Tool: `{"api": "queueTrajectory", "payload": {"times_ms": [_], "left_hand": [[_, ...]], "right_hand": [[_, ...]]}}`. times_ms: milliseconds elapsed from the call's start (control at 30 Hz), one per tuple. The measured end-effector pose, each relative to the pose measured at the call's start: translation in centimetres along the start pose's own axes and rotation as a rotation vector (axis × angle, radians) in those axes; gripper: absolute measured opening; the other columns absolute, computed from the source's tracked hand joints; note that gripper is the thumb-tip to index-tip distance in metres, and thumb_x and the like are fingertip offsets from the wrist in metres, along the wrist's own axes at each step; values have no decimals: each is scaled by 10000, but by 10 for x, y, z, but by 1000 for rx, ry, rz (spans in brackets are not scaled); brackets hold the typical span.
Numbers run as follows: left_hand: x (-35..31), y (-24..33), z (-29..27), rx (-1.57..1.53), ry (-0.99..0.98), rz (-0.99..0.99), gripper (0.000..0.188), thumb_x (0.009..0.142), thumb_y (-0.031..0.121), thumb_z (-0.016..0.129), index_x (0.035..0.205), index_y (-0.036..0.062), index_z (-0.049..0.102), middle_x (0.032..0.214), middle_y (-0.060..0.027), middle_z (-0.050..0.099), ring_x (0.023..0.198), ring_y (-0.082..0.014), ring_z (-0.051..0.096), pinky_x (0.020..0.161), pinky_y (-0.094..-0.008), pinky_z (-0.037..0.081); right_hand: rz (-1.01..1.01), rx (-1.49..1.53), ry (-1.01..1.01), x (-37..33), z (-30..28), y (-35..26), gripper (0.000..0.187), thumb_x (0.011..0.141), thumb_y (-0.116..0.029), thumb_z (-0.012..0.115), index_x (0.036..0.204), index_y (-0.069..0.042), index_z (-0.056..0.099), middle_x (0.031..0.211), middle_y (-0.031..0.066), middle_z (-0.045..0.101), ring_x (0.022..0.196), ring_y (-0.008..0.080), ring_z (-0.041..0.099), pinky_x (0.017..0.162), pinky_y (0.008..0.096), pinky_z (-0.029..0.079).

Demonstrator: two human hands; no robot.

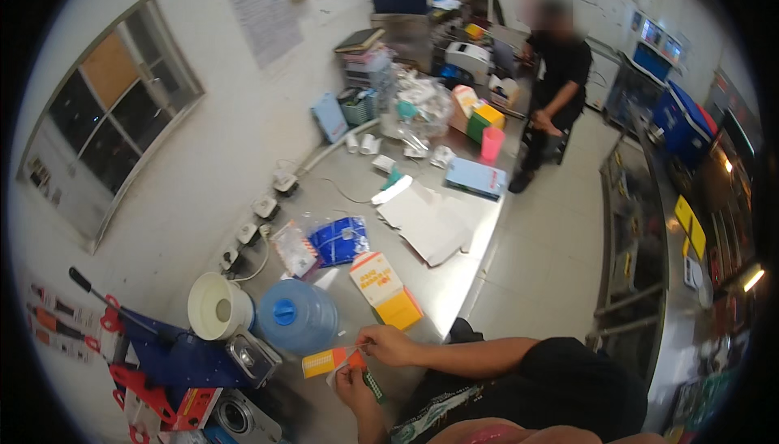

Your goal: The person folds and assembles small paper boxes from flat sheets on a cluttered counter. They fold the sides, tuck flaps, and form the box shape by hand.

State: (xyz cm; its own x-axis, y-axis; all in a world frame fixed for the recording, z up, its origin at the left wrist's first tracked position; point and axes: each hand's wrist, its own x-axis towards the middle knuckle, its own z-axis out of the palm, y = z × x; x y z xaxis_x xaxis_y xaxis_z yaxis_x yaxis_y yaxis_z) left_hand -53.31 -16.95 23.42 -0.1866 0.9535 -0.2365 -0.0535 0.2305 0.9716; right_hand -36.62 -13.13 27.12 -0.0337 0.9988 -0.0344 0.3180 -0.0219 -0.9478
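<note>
Low in the head view, both my hands work at a small yellow, orange and white printed carton (pixel 319 363), which looks partly folded. My left hand (pixel 354 389) grips its near side from below, fingers closed on it. My right hand (pixel 388 345) pinches its upper edge, where a thin pale strip shows at the fingertips. Beside my left hand is a dark green strip with pale marks (pixel 373 387). Just beyond my hands an orange, white and yellow carton (pixel 385 288) lies on the steel table (pixel 357 188). To the left of my hands stands a large blue water jug (pixel 298 314).
A cream bowl (pixel 219 306) and metal appliances stand left of the jug. Blue plastic packets (pixel 339 241), flattened white cardboard (pixel 428 221) and a light-blue box (pixel 475 178) lie farther along. A co-worker in black (pixel 560 71) sits at the far end; steel shelving (pixel 629 241) is right.
</note>
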Motion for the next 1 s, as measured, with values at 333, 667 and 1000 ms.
{"api": "queueTrajectory", "payload": {"times_ms": [333, 667, 1000], "left_hand": [[14, 3, 2, -309, -317, -245, 60, 1030, 22, 653, 1045, -35, 649, 1034, -111, 715, 902, -165, 682, 831, -290, 548], [5, -2, 12, -453, -292, -346, 103, 1047, 79, 655, 1061, -23, 653, 1054, -127, 723, 947, -184, 694, 885, -321, 564], [16, -4, 1, -193, -302, -312, 129, 1037, 120, 693, 1034, -7, 671, 858, -64, 717, 667, -99, 651, 613, -237, 539]], "right_hand": [[-85, -323, -101, -19, -5, 10, 172, 911, -100, 661, 1035, -4, 731, 1118, 239, 653, 1050, 418, 660, 916, 469, 542], [72, -178, -113, -22, -9, 25, 177, 892, -143, 749, 1019, -22, 731, 998, 205, 700, 992, 368, 689, 879, 450, 541], [-32, -70, 6, -25, -15, 26, 143, 879, -155, 741, 882, -15, 770, 942, 192, 744, 920, 334, 723, 821, 431, 556]]}}
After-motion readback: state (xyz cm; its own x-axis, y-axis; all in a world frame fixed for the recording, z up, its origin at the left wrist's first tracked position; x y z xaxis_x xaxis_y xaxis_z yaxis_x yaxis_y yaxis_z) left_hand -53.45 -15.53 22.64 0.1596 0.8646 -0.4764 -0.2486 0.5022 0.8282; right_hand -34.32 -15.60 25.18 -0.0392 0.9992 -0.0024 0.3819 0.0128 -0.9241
